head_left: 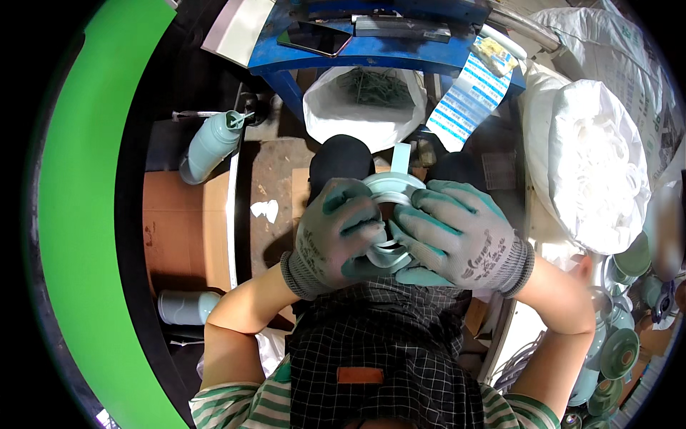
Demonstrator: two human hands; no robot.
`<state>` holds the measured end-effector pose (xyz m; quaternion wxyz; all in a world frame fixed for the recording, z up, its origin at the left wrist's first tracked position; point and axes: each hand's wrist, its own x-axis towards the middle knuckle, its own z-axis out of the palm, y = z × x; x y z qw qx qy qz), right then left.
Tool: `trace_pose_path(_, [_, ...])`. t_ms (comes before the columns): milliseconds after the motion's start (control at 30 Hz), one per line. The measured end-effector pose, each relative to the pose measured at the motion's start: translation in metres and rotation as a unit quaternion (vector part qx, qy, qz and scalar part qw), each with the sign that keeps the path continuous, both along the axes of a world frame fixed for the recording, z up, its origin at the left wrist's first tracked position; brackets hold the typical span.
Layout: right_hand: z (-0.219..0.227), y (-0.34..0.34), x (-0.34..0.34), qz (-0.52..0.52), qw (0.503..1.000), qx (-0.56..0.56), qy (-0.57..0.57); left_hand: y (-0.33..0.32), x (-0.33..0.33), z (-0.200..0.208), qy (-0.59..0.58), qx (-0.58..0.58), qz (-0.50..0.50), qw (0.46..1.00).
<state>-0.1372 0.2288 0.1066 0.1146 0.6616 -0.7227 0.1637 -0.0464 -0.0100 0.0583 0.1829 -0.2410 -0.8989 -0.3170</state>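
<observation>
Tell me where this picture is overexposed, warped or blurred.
In the head view: white pieces in the white sack at right look nearly washed out; the green surface at left bows with the fisheye, corners black; a brownish patch near the right rim is smeared, while the left hand and right hand look fairly sharp.

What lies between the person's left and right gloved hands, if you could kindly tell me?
In the head view, a pale green ring-shaped part sits between the left hand and the right hand, held by both.
</observation>
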Motion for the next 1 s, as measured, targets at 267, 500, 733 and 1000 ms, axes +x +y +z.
trace_pose_path(267, [-0.013,0.001,0.013,-0.063,0.987,0.02,-0.146,0.002,0.005,0.017,0.072,-0.179,0.002,0.981])
trace_pose_path(500, [-0.034,0.001,0.036,-0.106,0.992,-0.058,-0.047,0.013,0.009,0.029,0.005,-0.224,0.038,0.974])
trace_pose_path(733, [-0.035,0.007,0.039,-0.12,0.988,-0.076,-0.058,0.018,-0.006,0.052,-0.066,-0.305,0.01,0.95])
trace_pose_path(1000, [-0.049,0.011,0.047,-0.128,0.983,-0.087,-0.101,0.029,-0.041,0.05,-0.021,-0.271,-0.045,0.961])
